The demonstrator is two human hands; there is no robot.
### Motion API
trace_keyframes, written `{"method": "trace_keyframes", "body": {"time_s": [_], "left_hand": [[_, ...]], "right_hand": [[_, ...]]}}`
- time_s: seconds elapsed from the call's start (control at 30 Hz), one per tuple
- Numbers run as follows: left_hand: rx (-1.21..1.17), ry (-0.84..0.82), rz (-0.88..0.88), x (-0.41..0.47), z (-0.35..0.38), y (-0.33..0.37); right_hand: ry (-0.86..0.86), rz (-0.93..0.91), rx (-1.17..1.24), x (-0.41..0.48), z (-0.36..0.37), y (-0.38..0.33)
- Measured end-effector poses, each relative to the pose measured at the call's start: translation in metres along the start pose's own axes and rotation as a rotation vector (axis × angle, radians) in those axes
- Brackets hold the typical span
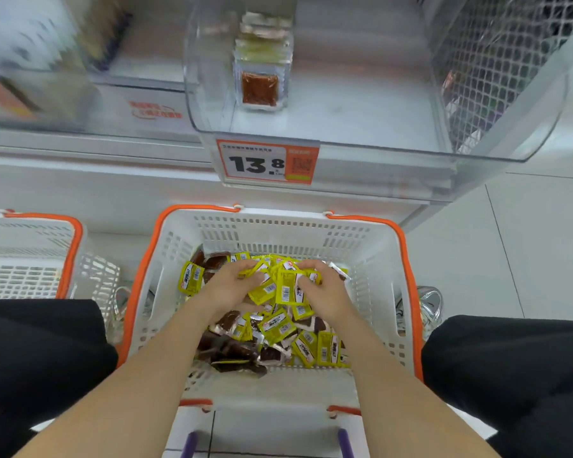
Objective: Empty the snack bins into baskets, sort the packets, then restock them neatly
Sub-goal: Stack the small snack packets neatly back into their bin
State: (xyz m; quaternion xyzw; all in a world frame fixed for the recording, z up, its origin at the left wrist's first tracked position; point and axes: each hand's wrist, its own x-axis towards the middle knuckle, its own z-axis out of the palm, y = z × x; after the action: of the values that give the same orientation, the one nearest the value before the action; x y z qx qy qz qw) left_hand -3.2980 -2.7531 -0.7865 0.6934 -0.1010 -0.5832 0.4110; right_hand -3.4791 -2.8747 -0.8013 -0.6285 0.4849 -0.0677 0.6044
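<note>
Both my hands are down in the white slotted plastic basket with orange handles, between my knees. My left hand and right hand have their fingers curled round one bunch of small yellow snack packets, squeezed between them over a loose heap of yellow and dark brown packets. Above, the clear plastic bin holds a short row of upright red-brown packets, behind an orange price tag
</note>
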Motion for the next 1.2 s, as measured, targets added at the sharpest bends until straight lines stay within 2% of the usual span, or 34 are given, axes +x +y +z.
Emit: {"method": "trace_keyframes", "body": {"time_s": [0.07,0.13,0.27,0.4,0.53,0.63,0.7,0.8,0.93,1.0,1.1,1.2], "left_hand": [[-0.085,0.008,0.013,-0.017,0.002,0.012],[-0.025,0.04,0.055,-0.03,0.004,0.023],[0.078,-0.052,0.117,-0.059,0.003,0.056],[0.359,-0.114,0.211,-0.089,-0.014,0.087],[0.423,-0.059,0.155,-0.113,-0.029,0.114],[0.42,0.038,0.153,-0.128,-0.031,0.122],[0.273,0.037,0.183,-0.138,-0.023,0.122],[0.054,-0.071,0.248,-0.147,-0.007,0.118],[-0.15,-0.235,0.257,-0.156,0.004,0.123],[-0.154,-0.31,0.269,-0.16,0.007,0.126],[-0.047,-0.319,0.338,-0.158,0.009,0.126],[-0.16,-0.207,0.324,-0.155,0.012,0.13]], "right_hand": [[-0.038,0.0,-0.031,-0.004,0.0,-0.014],[-0.077,-0.063,-0.108,-0.009,0.004,-0.03],[-0.158,-0.226,-0.252,-0.021,0.007,-0.067],[-0.308,-0.347,-0.516,-0.032,-0.01,-0.117],[-0.491,-0.274,-0.667,-0.06,-0.035,-0.168],[-0.366,-0.289,-0.714,-0.073,-0.046,-0.189],[-0.282,-0.324,-0.714,-0.082,-0.048,-0.198],[-0.224,-0.346,-0.646,-0.094,-0.046,-0.205],[-0.095,-0.415,-0.725,-0.099,-0.046,-0.203],[-0.059,-0.426,-0.68,-0.1,-0.05,-0.202],[-0.103,-0.463,-0.633,-0.103,-0.057,-0.206],[-0.242,-0.387,-0.53,-0.108,-0.072,-0.213]]}}
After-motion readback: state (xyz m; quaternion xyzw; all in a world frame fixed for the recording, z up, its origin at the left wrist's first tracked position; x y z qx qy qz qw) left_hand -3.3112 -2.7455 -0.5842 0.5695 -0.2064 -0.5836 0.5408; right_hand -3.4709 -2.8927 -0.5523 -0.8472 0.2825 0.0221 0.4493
